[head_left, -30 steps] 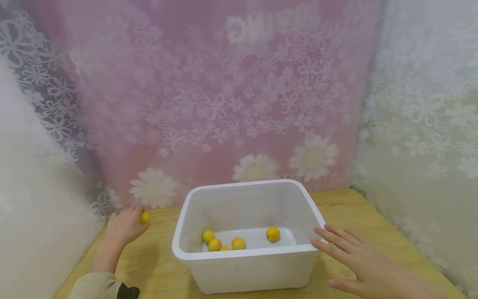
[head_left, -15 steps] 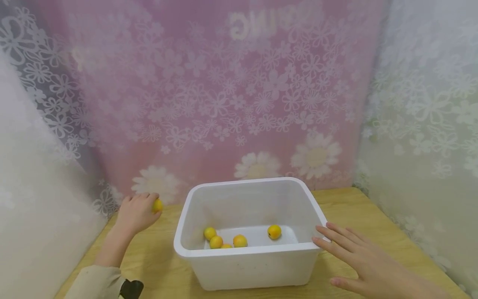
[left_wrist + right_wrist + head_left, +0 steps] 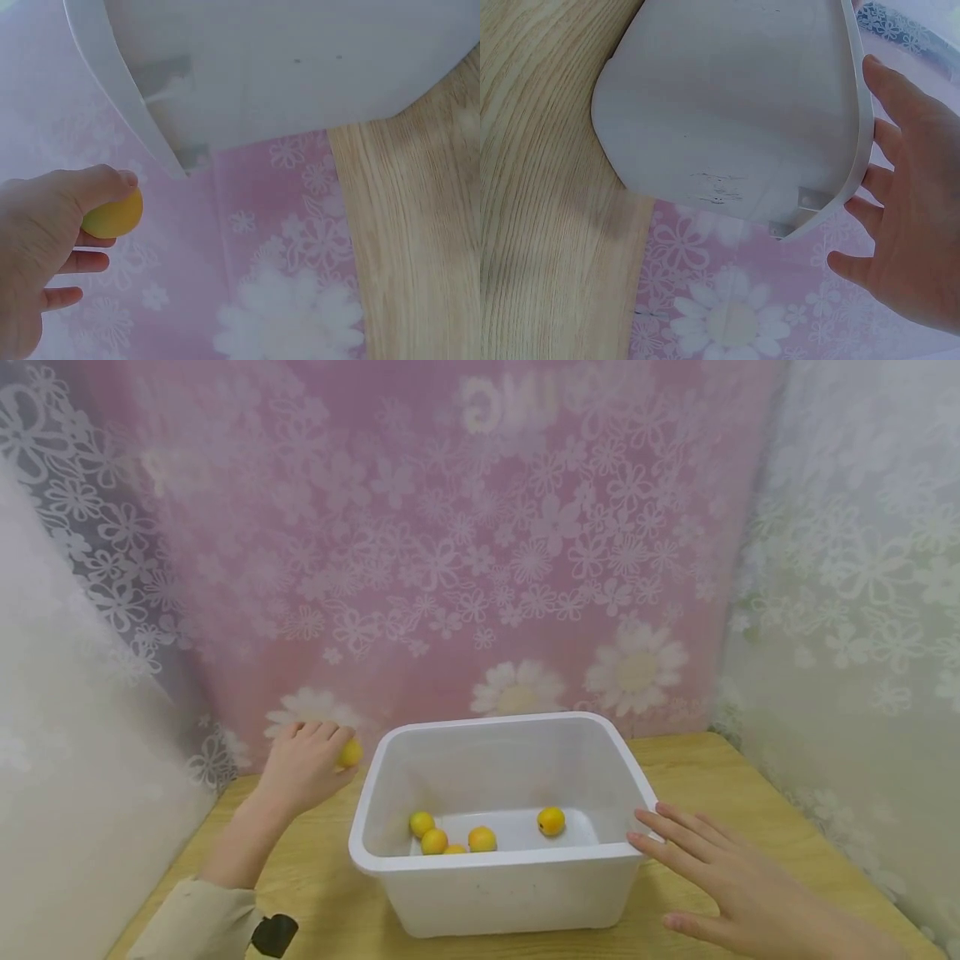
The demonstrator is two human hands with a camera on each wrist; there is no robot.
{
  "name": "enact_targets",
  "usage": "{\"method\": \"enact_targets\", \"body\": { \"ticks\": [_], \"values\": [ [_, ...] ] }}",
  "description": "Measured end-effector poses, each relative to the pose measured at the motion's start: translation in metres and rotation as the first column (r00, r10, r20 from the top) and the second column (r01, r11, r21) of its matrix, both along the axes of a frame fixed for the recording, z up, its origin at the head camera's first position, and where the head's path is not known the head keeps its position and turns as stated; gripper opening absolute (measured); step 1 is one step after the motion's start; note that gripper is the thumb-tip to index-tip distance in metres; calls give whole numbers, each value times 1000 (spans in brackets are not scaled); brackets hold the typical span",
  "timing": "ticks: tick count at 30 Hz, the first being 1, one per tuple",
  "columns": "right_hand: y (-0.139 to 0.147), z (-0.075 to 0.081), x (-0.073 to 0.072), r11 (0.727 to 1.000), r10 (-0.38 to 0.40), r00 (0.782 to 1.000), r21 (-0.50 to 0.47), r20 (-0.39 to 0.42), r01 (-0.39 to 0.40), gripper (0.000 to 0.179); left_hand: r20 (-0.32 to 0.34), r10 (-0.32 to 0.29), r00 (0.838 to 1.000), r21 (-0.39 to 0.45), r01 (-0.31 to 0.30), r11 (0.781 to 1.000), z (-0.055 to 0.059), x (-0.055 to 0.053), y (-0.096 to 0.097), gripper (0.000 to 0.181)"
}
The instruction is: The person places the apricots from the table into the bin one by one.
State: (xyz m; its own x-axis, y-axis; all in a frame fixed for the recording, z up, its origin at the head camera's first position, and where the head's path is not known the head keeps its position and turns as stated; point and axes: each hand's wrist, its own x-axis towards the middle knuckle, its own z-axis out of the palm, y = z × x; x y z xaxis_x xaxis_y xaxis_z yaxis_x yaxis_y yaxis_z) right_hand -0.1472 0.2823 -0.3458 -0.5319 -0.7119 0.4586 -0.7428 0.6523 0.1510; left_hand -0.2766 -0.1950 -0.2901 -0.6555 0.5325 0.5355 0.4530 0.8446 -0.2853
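Observation:
My left hand (image 3: 306, 767) holds a small round yellow fruit (image 3: 349, 753) between thumb and fingers, raised just left of the white plastic bin (image 3: 510, 893). In the left wrist view the thumb lies along the top of this yellow-green fruit (image 3: 116, 216), and the bin's rim (image 3: 124, 97) is close by. My right hand (image 3: 738, 885) has its fingers spread and extended, with fingertips at the bin's right rim. Inside the bin several similar fruits lie on the floor: one orange-yellow fruit (image 3: 551, 821) sits apart on the right, the others cluster front left, one partly hidden by the front rim.
The bin stands on a wood-grain table (image 3: 675, 768). Behind it hangs a pink curtain (image 3: 420, 568) with white flowers. Pale flowered sheets (image 3: 847, 635) close in the right and left sides.
My left hand has risen and moved right toward the bin with the fruit in its grip. The right hand and the fruits in the bin stay put.

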Motion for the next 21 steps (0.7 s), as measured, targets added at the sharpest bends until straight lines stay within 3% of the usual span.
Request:
{"method": "enact_targets", "body": {
  "ticks": [4, 8, 21],
  "values": [
    [0, 2, 1, 1000, -1, 1000, 9, 2, 1, 75, -81, -64, 995, -24, 62, 998, 3, -1, 10, 33],
    [0, 1, 0, 1000, -4, 1000, 17, -6, 4, 75, -111, -104, 988, -42, 100, 994, 4, -1, 20, 34],
    [0, 0, 0, 1000, -10, 1000, 12, -11, 10, 76, -84, -174, 981, -99, 166, 981, -2, -5, 46, 40]
  ]
}}
